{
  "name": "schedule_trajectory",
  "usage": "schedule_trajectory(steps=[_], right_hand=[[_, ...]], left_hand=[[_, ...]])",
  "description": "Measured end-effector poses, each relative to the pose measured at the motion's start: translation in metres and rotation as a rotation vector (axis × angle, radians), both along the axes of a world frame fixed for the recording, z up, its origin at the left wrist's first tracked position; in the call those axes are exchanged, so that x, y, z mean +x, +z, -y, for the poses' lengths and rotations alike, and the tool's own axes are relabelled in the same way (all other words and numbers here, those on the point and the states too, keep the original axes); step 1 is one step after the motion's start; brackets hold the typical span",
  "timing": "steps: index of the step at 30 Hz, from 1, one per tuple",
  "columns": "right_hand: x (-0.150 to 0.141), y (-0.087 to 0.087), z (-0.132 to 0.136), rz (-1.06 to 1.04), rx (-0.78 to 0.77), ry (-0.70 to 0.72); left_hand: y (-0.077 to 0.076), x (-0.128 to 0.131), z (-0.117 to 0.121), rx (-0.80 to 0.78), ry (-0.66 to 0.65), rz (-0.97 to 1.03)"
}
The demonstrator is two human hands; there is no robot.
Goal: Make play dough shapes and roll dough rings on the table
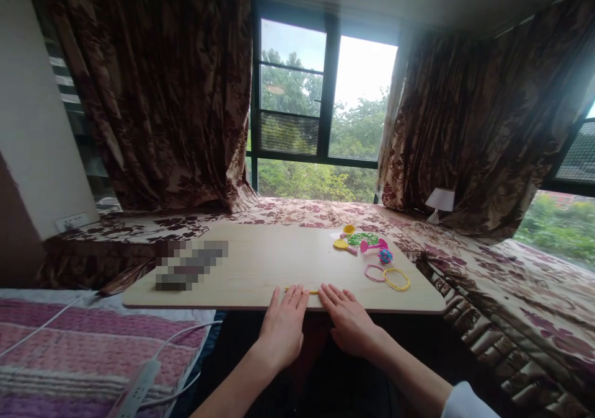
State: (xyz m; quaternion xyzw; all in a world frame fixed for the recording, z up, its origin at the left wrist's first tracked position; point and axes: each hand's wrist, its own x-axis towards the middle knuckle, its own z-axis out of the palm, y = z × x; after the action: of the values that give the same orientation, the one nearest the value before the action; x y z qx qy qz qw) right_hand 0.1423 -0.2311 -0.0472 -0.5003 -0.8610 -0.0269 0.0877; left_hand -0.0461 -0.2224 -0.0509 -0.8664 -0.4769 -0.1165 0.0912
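Observation:
Both palms face down at the near edge of a pale wooden table (260, 257). Under the fingers of my left hand (286, 319) and my right hand (346, 315) lies a thin yellow strand (313, 292), which looks like a roll of modelling clay. Its middle shows between the hands and a short end sticks out left of the left fingers. The fingers of both hands are stretched out flat. To the right of my right hand lie a pink ring (374, 273) and a yellow ring (396, 280), both thin.
Beyond the rings are a blue and pink knobbly ball (385, 255), a pink dumbbell-shaped piece (374, 245), a green looped coil (362, 239) and two yellow-headed pieces (341, 244). A blurred dark patch (190, 269) covers the table's left. A power strip (134, 390) lies on the bed.

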Motion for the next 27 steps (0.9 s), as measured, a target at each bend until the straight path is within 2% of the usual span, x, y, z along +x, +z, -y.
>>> schedule_trajectory(steps=[3, 8, 13, 18, 23, 27], right_hand=[[0.001, 0.004, 0.002, 0.001, -0.025, -0.007], [0.002, 0.017, -0.033, 0.027, -0.110, -0.058], [0.011, 0.019, -0.051, 0.016, -0.187, -0.005], [0.012, 0.015, -0.037, 0.051, -0.136, -0.033], [0.014, 0.007, -0.011, 0.070, -0.057, -0.043], [0.011, 0.008, -0.014, 0.088, -0.045, -0.063]], left_hand=[[0.005, 0.000, 0.005, -0.013, 0.010, 0.001], [0.019, 0.010, -0.020, -0.124, 0.062, -0.030], [0.017, 0.018, -0.034, -0.134, 0.014, 0.001], [0.011, 0.027, -0.029, -0.130, 0.009, -0.026], [0.006, 0.022, -0.015, -0.049, -0.019, -0.052], [0.008, 0.026, -0.015, -0.036, 0.008, -0.081]])
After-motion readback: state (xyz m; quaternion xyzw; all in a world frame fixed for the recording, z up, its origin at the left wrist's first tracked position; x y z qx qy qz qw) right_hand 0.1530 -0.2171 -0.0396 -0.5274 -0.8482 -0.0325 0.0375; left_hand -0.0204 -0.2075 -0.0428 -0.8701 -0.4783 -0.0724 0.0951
